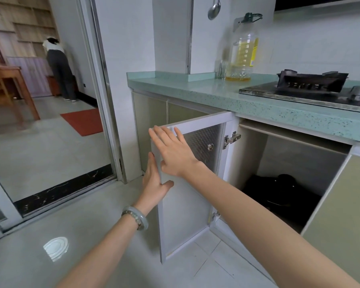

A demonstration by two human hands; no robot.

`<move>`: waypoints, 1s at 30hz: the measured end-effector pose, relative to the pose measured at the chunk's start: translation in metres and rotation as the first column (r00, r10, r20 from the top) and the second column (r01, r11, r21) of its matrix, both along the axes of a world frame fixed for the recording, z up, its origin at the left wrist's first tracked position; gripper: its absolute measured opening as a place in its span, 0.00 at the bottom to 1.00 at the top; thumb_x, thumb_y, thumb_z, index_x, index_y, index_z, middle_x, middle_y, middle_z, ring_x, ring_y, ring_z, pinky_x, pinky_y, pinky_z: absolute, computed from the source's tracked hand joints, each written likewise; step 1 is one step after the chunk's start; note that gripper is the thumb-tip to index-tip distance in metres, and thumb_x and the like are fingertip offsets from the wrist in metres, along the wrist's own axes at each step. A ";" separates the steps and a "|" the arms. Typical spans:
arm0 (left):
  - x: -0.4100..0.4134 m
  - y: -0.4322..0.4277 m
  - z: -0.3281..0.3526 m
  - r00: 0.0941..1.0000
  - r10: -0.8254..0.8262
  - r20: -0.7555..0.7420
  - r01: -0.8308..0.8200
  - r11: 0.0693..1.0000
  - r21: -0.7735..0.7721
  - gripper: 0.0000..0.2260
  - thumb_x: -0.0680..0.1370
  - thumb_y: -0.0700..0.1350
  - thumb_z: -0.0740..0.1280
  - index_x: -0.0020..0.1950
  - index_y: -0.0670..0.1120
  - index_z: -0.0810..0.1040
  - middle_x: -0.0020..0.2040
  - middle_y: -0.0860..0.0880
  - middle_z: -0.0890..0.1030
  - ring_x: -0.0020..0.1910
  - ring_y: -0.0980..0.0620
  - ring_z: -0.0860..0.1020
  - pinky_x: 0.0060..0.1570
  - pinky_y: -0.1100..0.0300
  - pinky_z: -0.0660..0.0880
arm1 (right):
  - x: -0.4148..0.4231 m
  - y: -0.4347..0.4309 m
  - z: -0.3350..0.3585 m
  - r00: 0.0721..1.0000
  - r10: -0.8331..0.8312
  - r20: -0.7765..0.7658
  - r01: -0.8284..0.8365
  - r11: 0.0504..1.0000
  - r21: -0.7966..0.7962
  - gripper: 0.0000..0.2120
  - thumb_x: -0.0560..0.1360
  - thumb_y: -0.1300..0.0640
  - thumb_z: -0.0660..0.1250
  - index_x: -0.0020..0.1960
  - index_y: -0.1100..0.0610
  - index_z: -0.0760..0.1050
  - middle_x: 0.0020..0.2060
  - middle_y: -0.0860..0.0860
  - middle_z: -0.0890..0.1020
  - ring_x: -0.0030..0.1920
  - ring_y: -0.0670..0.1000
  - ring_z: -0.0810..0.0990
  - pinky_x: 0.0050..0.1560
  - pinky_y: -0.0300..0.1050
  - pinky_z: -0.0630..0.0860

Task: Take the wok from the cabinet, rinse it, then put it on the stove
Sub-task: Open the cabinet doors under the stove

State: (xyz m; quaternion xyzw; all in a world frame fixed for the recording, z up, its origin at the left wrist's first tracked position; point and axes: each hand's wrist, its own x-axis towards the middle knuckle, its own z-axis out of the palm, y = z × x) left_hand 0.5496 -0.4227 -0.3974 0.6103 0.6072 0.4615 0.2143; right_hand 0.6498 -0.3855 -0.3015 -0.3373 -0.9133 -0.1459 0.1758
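Cabinet open, wok not yet reached.
Left hand (154, 183) pinches the cabinet door (187, 208) edge; right hand (172, 151) lies flat on it, fingers straight. If released, the door may swing back onto an arm reaching for the wok (279, 194) low inside.

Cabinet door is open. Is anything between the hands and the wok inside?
Nothing visible blocks it. The left hand and right hand are both on the cabinet door, swung out left of the opening; the dark wok lies on the cabinet floor with open space in front.
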 end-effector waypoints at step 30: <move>0.365 0.059 -0.075 0.715 -0.536 -0.448 0.598 0.802 -0.006 0.45 0.75 0.62 0.62 0.78 0.44 0.38 0.79 0.48 0.42 0.78 0.50 0.42 0.73 0.51 0.38 | 0.372 -0.042 -0.040 0.213 -0.743 0.634 0.699 0.570 0.432 0.28 0.82 0.51 0.51 0.78 0.57 0.45 0.78 0.58 0.46 0.77 0.59 0.42 0.74 0.59 0.39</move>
